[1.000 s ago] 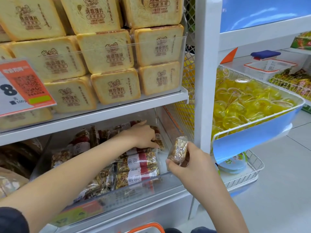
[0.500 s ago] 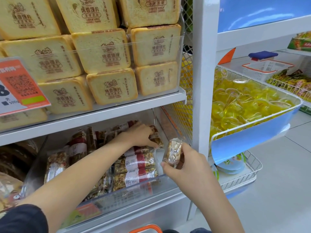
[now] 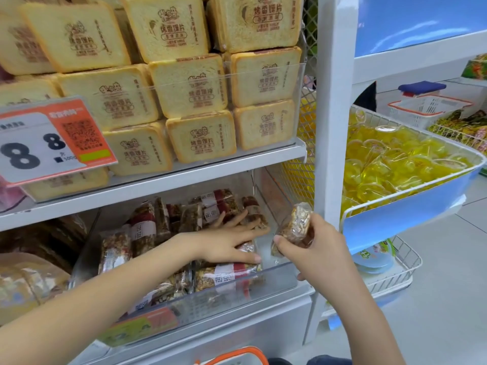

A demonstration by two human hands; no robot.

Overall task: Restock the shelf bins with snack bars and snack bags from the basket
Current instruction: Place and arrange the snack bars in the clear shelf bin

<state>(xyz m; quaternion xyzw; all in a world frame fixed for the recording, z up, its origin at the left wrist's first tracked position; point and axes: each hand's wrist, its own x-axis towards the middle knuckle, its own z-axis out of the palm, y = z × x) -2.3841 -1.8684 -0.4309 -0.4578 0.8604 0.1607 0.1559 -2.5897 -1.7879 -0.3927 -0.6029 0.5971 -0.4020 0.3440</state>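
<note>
A clear plastic shelf bin [image 3: 279, 279] on the lower shelf holds several wrapped nut-and-grain snack bars [image 3: 229, 275] with red and white labels. My left hand [image 3: 229, 241] lies flat on the bars inside the bin, fingers spread and straight. My right hand [image 3: 319, 248] grips one wrapped snack bar [image 3: 295, 227] upright, just over the bin's right front corner. The basket shows only as an orange handle [image 3: 237, 355] at the bottom edge.
Toast-slice packs [image 3: 195, 83] fill the upper shelf behind a price tag [image 3: 50, 139]. A white shelf post [image 3: 334, 114] stands right of the bin. Beyond it a wire tray [image 3: 411, 201] holds yellow jelly cups; a lower wire tray [image 3: 395, 270] sits beneath.
My left hand has slid forward and flattened over the bars. My right hand has lifted its bar slightly and moved closer to the bin's right corner.
</note>
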